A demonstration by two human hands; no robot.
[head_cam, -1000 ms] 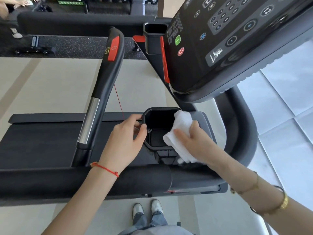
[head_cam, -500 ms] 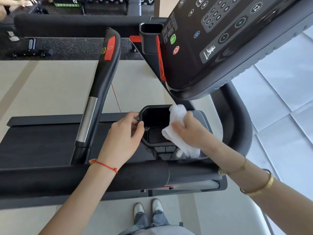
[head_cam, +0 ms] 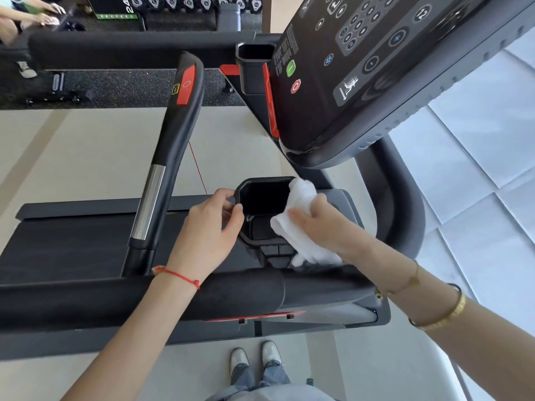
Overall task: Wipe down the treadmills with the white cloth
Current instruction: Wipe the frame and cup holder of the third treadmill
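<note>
Gym floor, pale and tiled to the right, lies under a treadmill (head_cam: 72,250). At its cup holder (head_cam: 262,198) the left hand (head_cam: 207,230) pinches the left rim, fingers curled, while the right hand (head_cam: 324,224) holds the cloth (head_cam: 298,224) bunched against the right rim. To do this well, I'd steady the holder, press the cloth flat and run it round the rim, then down inside. Right fingertips hide under cloth; the holder's floor is dark; the console (head_cam: 390,68) is cut off above
</note>
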